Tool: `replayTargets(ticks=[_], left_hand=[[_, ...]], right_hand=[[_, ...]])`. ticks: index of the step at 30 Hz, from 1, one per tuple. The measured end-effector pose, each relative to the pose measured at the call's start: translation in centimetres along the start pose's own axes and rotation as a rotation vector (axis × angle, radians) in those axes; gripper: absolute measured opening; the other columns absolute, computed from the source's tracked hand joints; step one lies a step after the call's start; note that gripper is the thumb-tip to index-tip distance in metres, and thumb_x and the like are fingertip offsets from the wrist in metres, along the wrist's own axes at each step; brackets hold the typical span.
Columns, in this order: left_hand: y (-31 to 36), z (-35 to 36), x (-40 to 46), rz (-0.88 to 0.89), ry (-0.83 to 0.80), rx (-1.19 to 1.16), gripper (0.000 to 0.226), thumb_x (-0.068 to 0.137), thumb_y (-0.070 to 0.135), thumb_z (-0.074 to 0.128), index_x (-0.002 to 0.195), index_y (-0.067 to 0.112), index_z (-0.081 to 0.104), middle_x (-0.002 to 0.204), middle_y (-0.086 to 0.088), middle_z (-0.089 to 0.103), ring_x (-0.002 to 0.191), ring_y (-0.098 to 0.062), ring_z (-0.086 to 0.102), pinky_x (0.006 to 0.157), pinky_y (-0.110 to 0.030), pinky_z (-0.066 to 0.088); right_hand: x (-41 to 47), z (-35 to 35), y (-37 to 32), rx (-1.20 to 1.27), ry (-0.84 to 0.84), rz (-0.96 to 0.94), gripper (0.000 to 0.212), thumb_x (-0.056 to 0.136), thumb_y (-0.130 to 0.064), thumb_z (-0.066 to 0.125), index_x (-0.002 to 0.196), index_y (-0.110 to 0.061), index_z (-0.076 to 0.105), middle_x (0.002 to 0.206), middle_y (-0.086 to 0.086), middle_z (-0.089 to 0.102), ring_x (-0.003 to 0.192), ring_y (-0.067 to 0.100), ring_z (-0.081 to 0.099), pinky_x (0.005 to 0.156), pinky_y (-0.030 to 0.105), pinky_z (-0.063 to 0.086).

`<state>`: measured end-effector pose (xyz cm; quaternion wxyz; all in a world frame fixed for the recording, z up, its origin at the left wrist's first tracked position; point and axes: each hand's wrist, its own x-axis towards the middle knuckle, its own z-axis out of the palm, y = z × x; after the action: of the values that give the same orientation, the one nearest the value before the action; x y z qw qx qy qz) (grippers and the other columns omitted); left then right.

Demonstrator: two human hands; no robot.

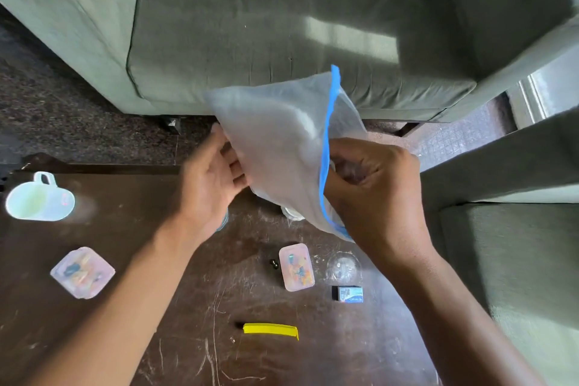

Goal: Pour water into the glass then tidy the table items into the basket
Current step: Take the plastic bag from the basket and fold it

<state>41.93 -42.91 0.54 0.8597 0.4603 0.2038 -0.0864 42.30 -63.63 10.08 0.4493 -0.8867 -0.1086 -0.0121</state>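
A: What does the head view show?

B: Both hands hold a translucent bag (pixel 282 147) with a blue zip strip above the table's (pixel 156 307) far edge. The right hand (pixel 372 185) has its fingers pinched on the strip. The left hand (pixel 210 178) has fingers loosely spread against the bag's side; whether it grips is unclear.

A: And the items?

B: A jug (pixel 39 197) sits at the far left edge, a box (pixel 82 272) nearer. A second box (pixel 296 267), a glass (pixel 343 266) and a matchbox (pixel 347 294) lie by the right edge, a yellow clip (pixel 271 330) nearer the front. No basket is visible.

A: Advice?

B: Probably pull the strip apart evenly, keeping the mouth wide and upward.
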Motion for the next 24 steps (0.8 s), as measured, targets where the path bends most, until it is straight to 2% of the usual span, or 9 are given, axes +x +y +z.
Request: replayTargets(ticks=[3,8,14,16,17,18,20,21,24], left_hand=[[-0.6,0.2,0.3,0.005,-0.001,-0.051,0.021,0.101,0.033,0.055,0.115,0.024,0.067,0.100,0.001,0.071,0.089,-0.016,0.066,0.089,-0.042,0.048],[-1.2,0.0,0.9,0.032,0.025,0.064,0.019,0.093,0.014,0.060,0.107,0.025,0.067,0.086,0.008,0.073,0.078,-0.011,0.066,0.079,-0.037,0.051],[-1.1,-0.6,1.3,0.086,0.143,0.131,0.034,0.105,-0.001,0.053,0.088,0.025,0.067,0.088,0.003,0.076,0.083,-0.017,0.075,0.073,-0.039,0.066],[-0.8,-1.0,1.5,0.117,0.159,0.132,0.035,0.109,-0.001,0.049,0.087,0.022,0.065,0.081,0.001,0.077,0.078,-0.017,0.079,0.070,-0.040,0.069],[-0.7,-1.1,1.5,0.132,0.161,0.139,0.033,0.110,-0.001,0.048,0.089,0.019,0.063,0.078,0.000,0.077,0.075,-0.017,0.080,0.068,-0.039,0.070],[-0.7,-1.3,1.6,0.143,0.163,0.144,0.030,0.111,0.000,0.048,0.090,0.018,0.061,0.078,-0.001,0.077,0.074,-0.017,0.080,0.067,-0.038,0.070],[-0.7,-1.6,1.7,0.146,0.175,0.144,0.028,0.110,0.002,0.050,0.093,0.019,0.063,0.081,-0.001,0.078,0.076,-0.018,0.082,0.065,-0.037,0.070],[-0.7,-1.7,1.8,0.143,0.185,0.141,0.028,0.110,0.003,0.051,0.094,0.020,0.065,0.083,0.001,0.079,0.077,-0.017,0.082,0.065,-0.036,0.069],[-0.7,-1.7,2.1,0.131,0.219,0.123,0.030,0.112,0.006,0.050,0.099,0.024,0.070,0.084,0.006,0.081,0.076,-0.013,0.082,0.064,-0.033,0.069]], right_hand=[[0.2,0.4,0.3,-0.114,-0.022,-0.026,0.051,0.081,-0.018,0.071,0.055,-0.031,0.028,0.056,-0.001,0.021,0.065,0.015,0.022,0.049,0.016,0.019],[-0.1,0.6,1.9,-0.200,0.013,-0.049,0.076,0.082,-0.014,0.084,0.060,-0.030,0.012,0.060,-0.003,0.011,0.064,0.012,0.016,0.044,0.019,0.020],[0.1,-1.7,3.3,-0.105,0.005,0.103,0.055,0.086,-0.018,0.080,0.051,-0.014,0.037,0.053,-0.001,0.028,0.059,0.007,0.023,0.048,0.027,0.019],[0.1,-3.0,3.6,-0.023,0.001,0.160,0.037,0.089,-0.017,0.080,0.061,-0.001,0.061,0.052,0.016,0.050,0.055,0.005,0.035,0.045,0.027,0.031],[0.2,-3.7,3.8,0.024,0.010,0.196,0.031,0.090,-0.019,0.080,0.071,0.003,0.069,0.061,0.022,0.066,0.057,0.006,0.044,0.043,0.029,0.043],[0.2,-4.4,4.0,0.055,0.025,0.230,0.029,0.090,-0.020,0.080,0.079,0.005,0.072,0.074,0.026,0.073,0.062,0.009,0.052,0.046,0.042,0.055],[0.0,-5.8,4.5,0.134,0.059,0.303,0.017,0.091,-0.015,0.081,0.087,0.002,0.077,0.086,0.029,0.076,0.071,0.018,0.065,0.056,0.062,0.062],[-0.1,-6.6,4.7,0.206,0.057,0.330,0.006,0.091,-0.008,0.081,0.087,-0.003,0.081,0.088,0.024,0.079,0.075,0.023,0.071,0.060,0.066,0.063],[-1.0,-8.8,6.1,0.333,0.081,0.382,0.022,0.089,0.006,0.077,0.092,-0.015,0.082,0.094,0.011,0.084,0.084,0.030,0.080,0.069,0.061,0.066]])
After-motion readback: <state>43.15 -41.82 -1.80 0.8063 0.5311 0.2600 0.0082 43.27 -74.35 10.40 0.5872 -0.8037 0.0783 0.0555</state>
